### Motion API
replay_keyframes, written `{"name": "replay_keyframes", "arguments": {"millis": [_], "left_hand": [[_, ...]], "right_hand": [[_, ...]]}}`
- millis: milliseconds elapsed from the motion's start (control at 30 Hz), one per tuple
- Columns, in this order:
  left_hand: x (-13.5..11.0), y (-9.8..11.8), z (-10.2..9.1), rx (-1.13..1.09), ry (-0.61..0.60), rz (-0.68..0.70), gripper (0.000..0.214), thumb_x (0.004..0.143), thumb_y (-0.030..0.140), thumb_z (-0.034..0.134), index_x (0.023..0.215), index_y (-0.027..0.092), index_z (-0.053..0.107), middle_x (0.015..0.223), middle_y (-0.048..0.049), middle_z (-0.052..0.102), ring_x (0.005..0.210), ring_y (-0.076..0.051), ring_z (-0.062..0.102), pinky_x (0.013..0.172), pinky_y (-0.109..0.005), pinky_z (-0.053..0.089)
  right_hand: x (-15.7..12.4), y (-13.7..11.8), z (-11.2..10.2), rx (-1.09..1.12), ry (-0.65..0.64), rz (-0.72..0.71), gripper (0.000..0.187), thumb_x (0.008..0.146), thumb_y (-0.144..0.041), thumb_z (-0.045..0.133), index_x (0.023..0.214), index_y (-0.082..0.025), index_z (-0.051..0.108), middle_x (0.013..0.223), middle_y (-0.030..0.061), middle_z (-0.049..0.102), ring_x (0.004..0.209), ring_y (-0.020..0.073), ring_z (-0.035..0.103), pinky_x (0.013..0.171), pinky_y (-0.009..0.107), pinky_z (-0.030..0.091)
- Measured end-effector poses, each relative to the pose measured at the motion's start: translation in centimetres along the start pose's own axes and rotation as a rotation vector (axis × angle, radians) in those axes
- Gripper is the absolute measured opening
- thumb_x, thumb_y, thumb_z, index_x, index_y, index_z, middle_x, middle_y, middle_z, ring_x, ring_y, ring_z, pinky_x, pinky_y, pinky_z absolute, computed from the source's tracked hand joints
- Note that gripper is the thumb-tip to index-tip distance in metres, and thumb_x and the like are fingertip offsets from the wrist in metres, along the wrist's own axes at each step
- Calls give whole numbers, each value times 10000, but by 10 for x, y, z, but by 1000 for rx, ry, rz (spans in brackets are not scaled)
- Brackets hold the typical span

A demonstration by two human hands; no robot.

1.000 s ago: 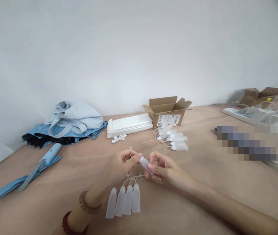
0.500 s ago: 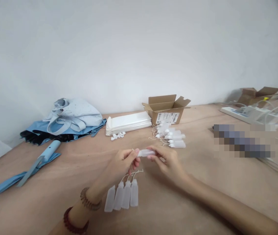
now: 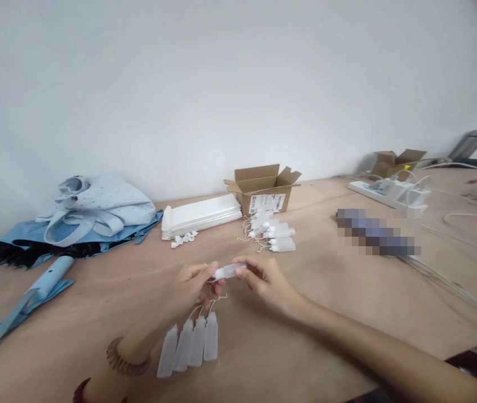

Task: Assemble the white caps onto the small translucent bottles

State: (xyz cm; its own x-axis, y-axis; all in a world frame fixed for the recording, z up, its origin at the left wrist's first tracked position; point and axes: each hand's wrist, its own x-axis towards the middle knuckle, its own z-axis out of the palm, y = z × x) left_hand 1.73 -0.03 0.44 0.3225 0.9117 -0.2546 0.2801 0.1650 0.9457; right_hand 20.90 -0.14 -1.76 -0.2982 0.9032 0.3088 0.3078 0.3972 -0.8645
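A small translucent plastic squeeze bottle (image 3: 229, 271) lies almost level between my two hands above the table. The fingers of my left hand (image 3: 194, 284) pinch its neck end, where a thin cord shows. My right hand (image 3: 270, 284) grips the other end between thumb and fingers. Below my left hand, several similar bottles (image 3: 197, 341) lie side by side in a row, with white cords at their tops. Farther back, more bottles (image 3: 280, 230) with cords are heaped together. Some loose white caps (image 3: 185, 239) sit to the left of that heap.
An opened cardboard box (image 3: 263, 196) stands behind the heap, beside a stack of white flat packs (image 3: 202, 215). At left lie a pale blue bag (image 3: 99, 204) and a blue umbrella (image 3: 49, 280). A power strip (image 3: 389, 193) with cables and a second box (image 3: 398, 162) are at right.
The view has swung right, so everything sits farther left in the picture. Both hands keep their hold on the bottle, which is now slightly tilted.
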Motion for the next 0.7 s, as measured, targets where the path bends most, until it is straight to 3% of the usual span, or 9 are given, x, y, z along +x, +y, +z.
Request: {"name": "replay_keyframes", "arguments": {"millis": [133, 333, 467, 600, 700], "left_hand": [[2, -9, 0, 10, -60, 18, 463, 812, 599, 477, 721, 152, 557, 663, 7, 556, 427, -79, 484, 418, -212, 411], [-2, -7, 1, -151, -137, -41, 441, 832, 556, 487, 795, 135, 612, 679, -30, 565, 603, -141, 562, 423, -201, 432], [-5, -4, 2, -167, -117, -4, 437, 821, 549, 514, 785, 130, 633, 663, -31, 560, 593, -136, 534, 441, -211, 432], [-8, -5, 4, 61, -59, 111, 410, 835, 531, 504, 801, 146, 641, 680, -29, 588, 576, -131, 531, 485, -225, 414], [-11, -7, 6, 346, 67, 242, 389, 870, 489, 465, 724, 172, 635, 612, -1, 562, 518, -111, 474, 467, -214, 340]], "right_hand": [[-3, -3, 0, -64, 16, -77, 217, 905, -296, 470, 923, -193, 660, 738, 24, 636, 664, 155, 535, 629, 266, 368], [-1, -5, -3, -121, 52, -140, 229, 926, -286, 433, 955, -178, 633, 791, 45, 640, 699, 166, 549, 672, 276, 384], [-2, -6, -4, -136, 67, -156, 228, 925, -297, 441, 965, -183, 634, 761, 36, 618, 680, 160, 531, 658, 270, 377], [-4, -6, -4, -53, 47, -82, 245, 921, -315, 439, 893, -178, 640, 660, 12, 559, 635, 150, 505, 611, 261, 354], [-3, -4, -3, 21, 19, 17, 268, 916, -333, 436, 812, -177, 627, 549, -19, 461, 567, 135, 456, 556, 250, 324]]}}
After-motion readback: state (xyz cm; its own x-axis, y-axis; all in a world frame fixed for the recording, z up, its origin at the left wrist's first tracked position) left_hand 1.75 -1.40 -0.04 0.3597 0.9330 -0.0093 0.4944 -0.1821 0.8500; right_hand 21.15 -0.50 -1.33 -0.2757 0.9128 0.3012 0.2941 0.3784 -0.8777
